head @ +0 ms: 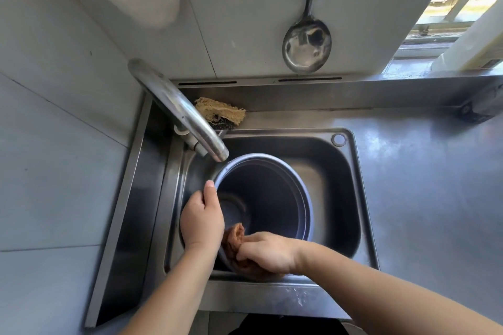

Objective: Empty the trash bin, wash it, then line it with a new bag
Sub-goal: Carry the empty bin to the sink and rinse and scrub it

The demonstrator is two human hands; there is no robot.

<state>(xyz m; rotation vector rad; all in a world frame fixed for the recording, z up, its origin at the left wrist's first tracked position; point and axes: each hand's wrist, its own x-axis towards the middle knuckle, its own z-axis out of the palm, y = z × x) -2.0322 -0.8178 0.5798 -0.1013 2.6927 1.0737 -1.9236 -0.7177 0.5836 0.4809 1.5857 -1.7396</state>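
A blue-grey round trash bin lies tilted in the steel sink, its open mouth facing up toward me, empty inside. My left hand grips the bin's left rim, thumb along the edge. My right hand is closed on a brown cloth and presses it against the bin's near rim. The bin's lower edge is hidden behind both hands.
The faucet reaches over the bin's far-left rim; no water runs. A loofah scrubber lies on the ledge behind the sink. A steel ladle hangs on the tiled wall. The steel counter stretches right.
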